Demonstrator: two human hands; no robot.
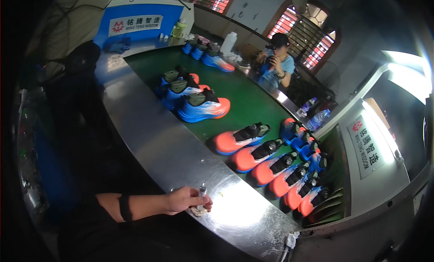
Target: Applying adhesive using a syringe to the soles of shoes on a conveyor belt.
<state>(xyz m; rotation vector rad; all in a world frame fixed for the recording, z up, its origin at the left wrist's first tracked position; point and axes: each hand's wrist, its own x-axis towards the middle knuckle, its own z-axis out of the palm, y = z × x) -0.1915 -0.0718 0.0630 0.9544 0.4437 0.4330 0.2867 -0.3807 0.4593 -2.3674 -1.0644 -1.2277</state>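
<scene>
My left hand (pixel 187 200) reaches in from the lower left over the metal ledge. Its fingers are closed round a slim clear tube (pixel 202 190) that looks like a small syringe and stands upright in the grip. Below the fingers a pale crumpled wad (pixel 199 211) shows, partly covered by the hand. Nearest beyond the hand, on the green belt, are orange, white and blue sneakers, among them a front one (pixel 246 159) with its toe toward me. My right hand does not show.
The metal ledge (pixel 158 140) borders the green conveyor belt (pixel 246 101). More sneakers (pixel 203 106) stand farther along it. Across the belt sits a person (pixel 281 65) with hands raised. Water bottles (pixel 318 119) stand at the far edge. A lit machine housing (pixel 370 149) rises at right.
</scene>
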